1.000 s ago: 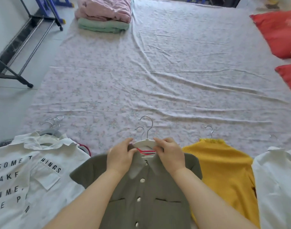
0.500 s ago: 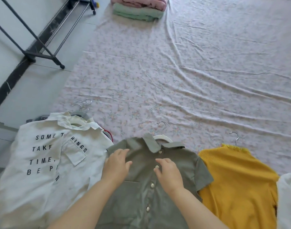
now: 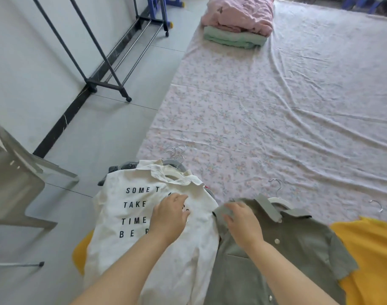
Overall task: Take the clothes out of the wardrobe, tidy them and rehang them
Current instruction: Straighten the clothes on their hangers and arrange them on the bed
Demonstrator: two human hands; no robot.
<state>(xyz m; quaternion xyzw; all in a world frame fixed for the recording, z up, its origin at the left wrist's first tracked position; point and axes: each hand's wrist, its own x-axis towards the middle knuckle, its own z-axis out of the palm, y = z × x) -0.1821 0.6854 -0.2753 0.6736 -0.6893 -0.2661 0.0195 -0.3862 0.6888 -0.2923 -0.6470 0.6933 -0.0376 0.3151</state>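
Lower middle, left hand (image 3: pixel 169 216): fingers relaxed, resting flat on white lettered shirt (image 3: pixel 131 219).
Right hand (image 3: pixel 243 223): on olive shirt (image 3: pixel 298 249) shoulder, pinching or not, can't tell tbh.
Shirts: side by side, touching, bottom of frame.
Floral sheet (image 3: pixel 276 128): spread beyond them.
Upper middle: folded pile (image 3: pixel 238 23).

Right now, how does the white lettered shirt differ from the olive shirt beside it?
The white lettered shirt carries black printed words; the olive shirt is plain with pale buttons. The white lettered shirt tops a pile with several hanger hooks; the olive shirt shows a white hanger. The left hand rests on the white lettered shirt; the right hand grips the olive shirt's shoulder. Both are collared, collars pointing away.
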